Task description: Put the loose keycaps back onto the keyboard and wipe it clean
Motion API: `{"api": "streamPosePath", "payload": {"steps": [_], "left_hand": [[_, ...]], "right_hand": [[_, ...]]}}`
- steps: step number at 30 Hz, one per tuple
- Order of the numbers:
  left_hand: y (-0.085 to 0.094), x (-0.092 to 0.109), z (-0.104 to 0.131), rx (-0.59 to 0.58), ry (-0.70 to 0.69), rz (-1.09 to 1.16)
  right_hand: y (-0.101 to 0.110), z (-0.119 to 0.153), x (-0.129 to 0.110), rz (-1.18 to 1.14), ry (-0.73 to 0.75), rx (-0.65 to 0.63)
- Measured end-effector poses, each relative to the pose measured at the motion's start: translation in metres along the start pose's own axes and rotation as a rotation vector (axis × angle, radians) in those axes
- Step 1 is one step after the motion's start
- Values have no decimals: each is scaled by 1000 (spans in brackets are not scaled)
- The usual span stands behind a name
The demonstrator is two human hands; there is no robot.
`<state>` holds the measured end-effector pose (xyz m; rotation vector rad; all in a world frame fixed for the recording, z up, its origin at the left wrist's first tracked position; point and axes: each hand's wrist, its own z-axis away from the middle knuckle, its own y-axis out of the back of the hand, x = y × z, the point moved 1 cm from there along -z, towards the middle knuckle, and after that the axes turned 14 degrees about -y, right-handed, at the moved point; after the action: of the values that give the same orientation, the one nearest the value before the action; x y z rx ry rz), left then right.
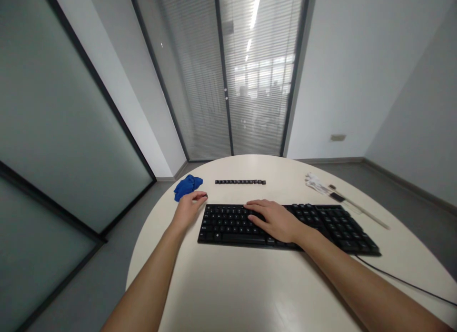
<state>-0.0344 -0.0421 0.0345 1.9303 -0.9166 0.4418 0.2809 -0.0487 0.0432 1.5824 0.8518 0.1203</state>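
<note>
Your right hand (276,221) lies flat, palm down, on the black keyboard (285,225), fingers spread loosely over the left-centre keys; its grip is not closed on anything, just resting. The keyboard sits across the round white surface (228,284), and under that hand its top row looks bare, though it is too small to be sure. Key legends are too small to read, and no brand shows.

Your left hand (187,209) rests on the surface just left of the keyboard's far left corner. Thumb and fingertips are pinched together on a small dark piece, likely a keycap (204,196); the grip there is closed, though the piece is too small to name for certain.

Just beyond your left grip lies a crumpled blue cloth (187,186), near but apart from the fingers. Beyond your right grip, past the keyboard's far edge, a straight row of black keycaps (240,182) lies on the surface, well apart from both hands. Far right of your right grip lie a white crumpled item (314,182) and a thin white stick with a dark end (357,206). The keyboard cable (403,282) runs off to the right.
</note>
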Motion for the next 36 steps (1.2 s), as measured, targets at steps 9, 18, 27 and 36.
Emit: {"api": "streamPosePath", "payload": {"steps": [9, 18, 27, 36], "left_hand": [[17, 16, -3, -220, -2, 92], [22, 15, 0, -339, 53, 122], [20, 12, 1, -348, 123, 184], [20, 13, 0, -349, 88, 158]], "right_hand": [[0, 0, -1, 21, -23, -18], [-1, -1, 0, 18, -22, -8], [-1, 0, 0, -20, -17, 0], [-1, 0, -1, 22, -21, -7]]}}
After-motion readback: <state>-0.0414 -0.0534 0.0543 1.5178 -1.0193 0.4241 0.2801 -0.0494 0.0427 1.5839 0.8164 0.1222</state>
